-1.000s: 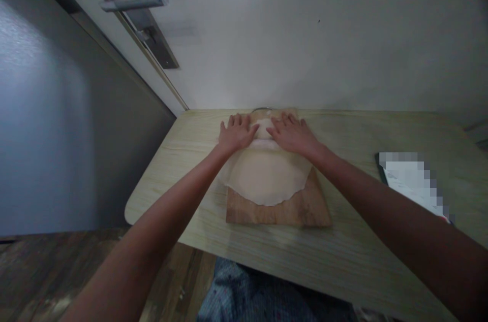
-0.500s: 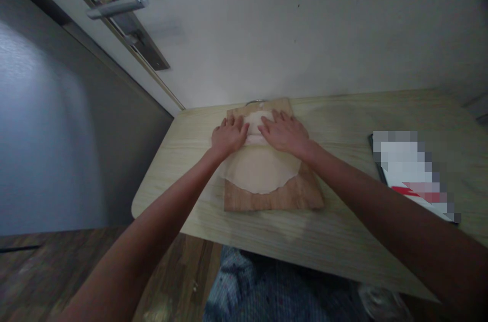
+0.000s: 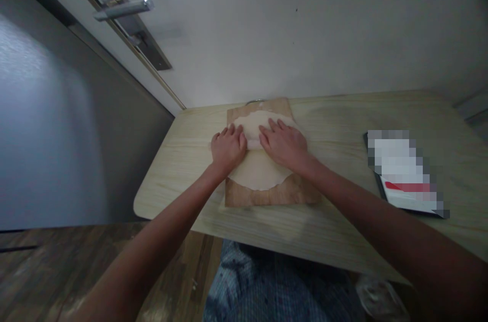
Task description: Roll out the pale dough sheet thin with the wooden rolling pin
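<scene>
A thin, wide sheet of pale dough (image 3: 261, 172) lies on a brown wooden board (image 3: 267, 197). Across it runs a pale rolling pin (image 3: 253, 145), its middle showing between the hands and most of the rest covered by them. My left hand (image 3: 229, 147) rests palm down over the pin's left part, fingers lightly bent and a little apart. Over the right part lies my right hand (image 3: 284, 144), palm down with its fingers spread forward. Neither hand's fingers wrap round the pin.
The light wooden table (image 3: 183, 159) stands against a white door or wall with a metal handle (image 3: 124, 9) at upper left. On the table's right lies a dark-edged flat item (image 3: 404, 174), partly pixelated. A clear plastic thing (image 3: 381, 299) shows below the front edge.
Both hands and the rolling pin have come back a little towards me over the dough. More of the dough's far part now shows beyond the fingers. The view has shifted slightly.
</scene>
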The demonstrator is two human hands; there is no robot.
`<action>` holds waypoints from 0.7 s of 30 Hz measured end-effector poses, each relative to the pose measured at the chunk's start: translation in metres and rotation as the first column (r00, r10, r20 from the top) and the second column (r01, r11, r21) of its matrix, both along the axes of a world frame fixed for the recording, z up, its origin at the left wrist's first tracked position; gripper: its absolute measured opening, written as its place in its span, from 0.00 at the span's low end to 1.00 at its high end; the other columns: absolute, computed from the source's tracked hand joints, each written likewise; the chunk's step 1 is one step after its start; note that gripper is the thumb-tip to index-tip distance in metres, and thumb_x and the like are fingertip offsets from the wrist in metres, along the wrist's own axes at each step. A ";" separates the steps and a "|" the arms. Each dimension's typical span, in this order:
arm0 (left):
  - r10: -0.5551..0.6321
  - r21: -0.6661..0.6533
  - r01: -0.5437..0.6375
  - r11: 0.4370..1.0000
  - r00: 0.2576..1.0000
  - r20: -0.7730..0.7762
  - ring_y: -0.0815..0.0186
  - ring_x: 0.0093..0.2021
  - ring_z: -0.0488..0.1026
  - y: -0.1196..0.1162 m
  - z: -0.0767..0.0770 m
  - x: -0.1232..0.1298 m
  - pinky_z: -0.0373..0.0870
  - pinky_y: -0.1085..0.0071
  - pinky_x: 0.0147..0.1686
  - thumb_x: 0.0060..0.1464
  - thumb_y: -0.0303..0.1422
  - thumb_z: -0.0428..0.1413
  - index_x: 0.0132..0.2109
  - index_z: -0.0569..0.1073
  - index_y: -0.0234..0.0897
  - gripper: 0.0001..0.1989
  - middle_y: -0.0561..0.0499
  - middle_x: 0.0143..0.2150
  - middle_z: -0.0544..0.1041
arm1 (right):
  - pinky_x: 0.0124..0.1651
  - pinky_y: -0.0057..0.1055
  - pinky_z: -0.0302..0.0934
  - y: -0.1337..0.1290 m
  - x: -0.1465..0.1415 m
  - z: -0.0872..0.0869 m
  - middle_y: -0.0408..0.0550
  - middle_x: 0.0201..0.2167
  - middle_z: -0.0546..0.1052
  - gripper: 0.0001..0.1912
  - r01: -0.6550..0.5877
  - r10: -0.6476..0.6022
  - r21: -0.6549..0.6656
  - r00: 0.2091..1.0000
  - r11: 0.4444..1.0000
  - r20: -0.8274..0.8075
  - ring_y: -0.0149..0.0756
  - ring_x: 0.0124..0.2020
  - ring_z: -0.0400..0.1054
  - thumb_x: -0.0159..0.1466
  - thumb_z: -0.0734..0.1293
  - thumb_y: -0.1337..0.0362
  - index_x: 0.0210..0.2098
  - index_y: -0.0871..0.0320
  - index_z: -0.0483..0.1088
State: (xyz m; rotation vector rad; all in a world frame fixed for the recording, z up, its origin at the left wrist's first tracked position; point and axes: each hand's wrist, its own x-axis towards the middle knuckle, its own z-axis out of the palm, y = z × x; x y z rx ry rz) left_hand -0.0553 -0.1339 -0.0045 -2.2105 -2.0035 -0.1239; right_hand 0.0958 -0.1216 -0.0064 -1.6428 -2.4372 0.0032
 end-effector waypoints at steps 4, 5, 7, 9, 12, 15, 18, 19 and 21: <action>-0.024 0.045 0.022 0.999 0.999 0.038 0.62 0.52 0.63 -0.011 -0.002 -0.001 0.56 0.62 0.50 0.59 0.36 0.32 0.53 0.63 0.38 0.21 0.46 0.55 0.66 | 0.49 0.40 0.51 -0.011 0.000 -0.001 0.52 0.54 0.63 0.23 -0.020 0.021 0.058 1.000 0.998 -0.023 0.43 0.53 0.56 0.63 0.47 0.59 0.50 0.57 0.64; -0.034 0.052 0.031 0.998 0.998 0.050 0.62 0.53 0.63 -0.015 -0.002 -0.001 0.55 0.61 0.51 0.59 0.36 0.33 0.52 0.63 0.37 0.21 0.47 0.55 0.66 | 0.50 0.41 0.50 -0.014 0.000 -0.002 0.53 0.54 0.63 0.23 -0.028 0.030 0.067 0.999 0.997 -0.033 0.43 0.53 0.56 0.63 0.47 0.59 0.50 0.57 0.64; -0.046 0.053 0.042 0.998 0.996 0.073 0.62 0.54 0.62 -0.022 -0.002 -0.001 0.54 0.60 0.52 0.59 0.36 0.33 0.51 0.65 0.38 0.21 0.48 0.55 0.65 | 0.52 0.41 0.48 -0.021 0.001 -0.002 0.52 0.54 0.64 0.22 -0.043 0.047 0.072 0.997 0.996 -0.054 0.42 0.53 0.56 0.63 0.48 0.60 0.49 0.58 0.64; -0.044 0.048 0.040 0.998 0.995 0.086 0.62 0.54 0.61 -0.030 -0.002 -0.002 0.52 0.60 0.53 0.59 0.36 0.34 0.50 0.66 0.39 0.21 0.49 0.55 0.65 | 0.52 0.41 0.47 -0.027 0.002 -0.001 0.52 0.54 0.64 0.21 -0.055 0.060 0.066 0.996 0.996 -0.073 0.41 0.53 0.56 0.63 0.48 0.60 0.49 0.58 0.64; -0.044 0.052 0.040 0.998 0.994 0.096 0.63 0.54 0.61 -0.040 -0.002 -0.001 0.50 0.59 0.54 0.59 0.36 0.34 0.50 0.65 0.40 0.20 0.49 0.56 0.65 | 0.52 0.40 0.47 -0.035 0.004 -0.002 0.50 0.54 0.64 0.21 -0.077 0.083 0.063 0.992 0.995 -0.094 0.41 0.53 0.55 0.63 0.49 0.61 0.49 0.58 0.63; -0.056 0.067 0.049 0.997 0.994 0.099 0.62 0.54 0.62 -0.047 -0.004 -0.002 0.49 0.59 0.55 0.59 0.37 0.34 0.50 0.65 0.39 0.20 0.49 0.55 0.65 | 0.52 0.40 0.47 -0.042 0.005 -0.003 0.49 0.53 0.65 0.21 -0.086 0.094 0.070 0.990 0.994 -0.108 0.41 0.54 0.55 0.63 0.49 0.61 0.50 0.58 0.63; -0.077 0.078 0.070 0.994 0.993 0.092 0.62 0.53 0.62 -0.052 -0.005 -0.003 0.48 0.58 0.55 0.59 0.38 0.34 0.50 0.65 0.38 0.21 0.48 0.55 0.66 | 0.54 0.41 0.46 -0.048 0.007 -0.005 0.49 0.54 0.64 0.21 -0.084 0.092 0.080 0.990 0.993 -0.110 0.41 0.54 0.55 0.64 0.48 0.61 0.51 0.58 0.62; -0.087 0.083 0.079 0.993 0.992 0.088 0.61 0.53 0.62 -0.054 -0.005 -0.003 0.48 0.58 0.55 0.59 0.38 0.34 0.51 0.65 0.37 0.21 0.48 0.55 0.66 | 0.54 0.41 0.45 -0.050 0.007 -0.005 0.49 0.54 0.64 0.21 -0.083 0.092 0.085 0.990 0.993 -0.109 0.41 0.54 0.55 0.64 0.48 0.61 0.52 0.58 0.61; -0.099 0.094 0.092 0.991 0.992 0.082 0.61 0.53 0.62 -0.057 -0.006 -0.003 0.48 0.58 0.55 0.59 0.38 0.35 0.51 0.64 0.36 0.21 0.47 0.55 0.66 | 0.55 0.41 0.44 -0.054 0.007 -0.006 0.49 0.55 0.63 0.22 -0.087 0.097 0.096 0.990 0.992 -0.104 0.41 0.55 0.54 0.64 0.48 0.60 0.52 0.58 0.60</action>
